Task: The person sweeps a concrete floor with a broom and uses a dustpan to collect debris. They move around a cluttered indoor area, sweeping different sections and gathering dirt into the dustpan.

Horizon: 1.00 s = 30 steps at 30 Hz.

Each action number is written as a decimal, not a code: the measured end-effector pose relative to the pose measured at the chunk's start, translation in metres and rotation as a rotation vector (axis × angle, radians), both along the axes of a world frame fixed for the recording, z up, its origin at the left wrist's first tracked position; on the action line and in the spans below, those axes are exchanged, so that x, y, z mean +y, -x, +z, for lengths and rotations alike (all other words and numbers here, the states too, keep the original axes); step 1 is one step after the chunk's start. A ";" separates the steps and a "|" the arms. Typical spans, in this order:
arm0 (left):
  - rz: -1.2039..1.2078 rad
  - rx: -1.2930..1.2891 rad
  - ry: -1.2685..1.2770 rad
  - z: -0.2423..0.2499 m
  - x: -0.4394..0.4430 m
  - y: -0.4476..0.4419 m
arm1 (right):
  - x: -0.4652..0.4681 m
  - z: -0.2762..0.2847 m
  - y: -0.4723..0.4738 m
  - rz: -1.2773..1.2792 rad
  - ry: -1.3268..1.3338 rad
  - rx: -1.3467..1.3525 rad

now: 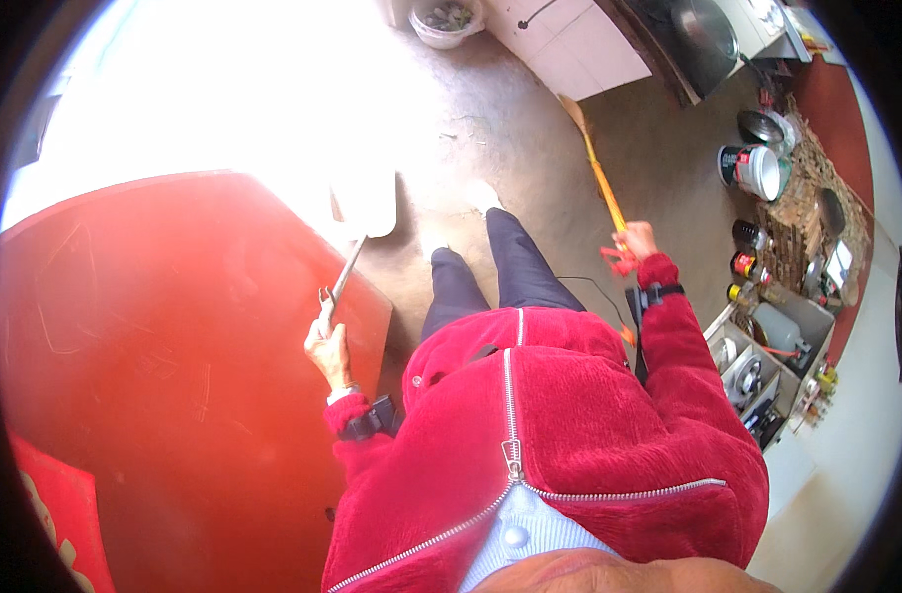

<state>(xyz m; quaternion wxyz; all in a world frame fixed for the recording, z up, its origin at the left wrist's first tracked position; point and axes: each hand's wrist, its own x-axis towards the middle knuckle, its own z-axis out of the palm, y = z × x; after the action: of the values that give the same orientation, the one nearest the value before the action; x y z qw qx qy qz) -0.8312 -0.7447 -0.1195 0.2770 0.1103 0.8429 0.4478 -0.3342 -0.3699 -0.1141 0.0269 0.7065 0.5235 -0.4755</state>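
My left hand [328, 352] grips the grey handle of a long-handled dustpan [351, 263]. Its pale pan hangs over the floor past the red table's edge, partly washed out by glare. In my right hand [638, 241] is the yellow shaft of what looks like a broom [601, 178], slanting away from me. The shaft's far end widens into a brownish head [571, 113] beside the tiled base of a counter. Red material [618, 261], perhaps a strip or cord, dangles by my right fist.
A red table [199, 356] fills the left side. Ahead stands a white tub [446, 26] lined with plastic. A wok [706, 30] sits on the tiled counter [584, 52]. To the right are a white bucket [756, 172], stacked firewood [788, 230], several jars and a compartmented cabinet [725, 333].
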 end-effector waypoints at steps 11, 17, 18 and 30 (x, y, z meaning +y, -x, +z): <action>-0.005 -0.224 0.108 0.028 0.025 0.018 | -0.063 0.027 0.053 -0.136 0.242 0.336; -0.050 -0.208 0.089 0.024 0.026 0.016 | -0.068 0.087 0.028 -0.159 0.116 0.215; -0.064 -0.190 0.064 0.020 0.025 0.016 | -0.060 0.073 0.034 -0.129 0.062 0.229; -0.074 -0.148 0.174 0.034 0.045 0.013 | 0.035 -0.034 0.119 0.209 0.112 0.123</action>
<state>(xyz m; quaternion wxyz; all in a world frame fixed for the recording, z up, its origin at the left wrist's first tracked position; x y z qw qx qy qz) -0.8437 -0.6995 -0.0855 0.3633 0.0836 0.8512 0.3693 -0.4530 -0.3348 -0.1479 0.0835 0.6149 0.5676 -0.5410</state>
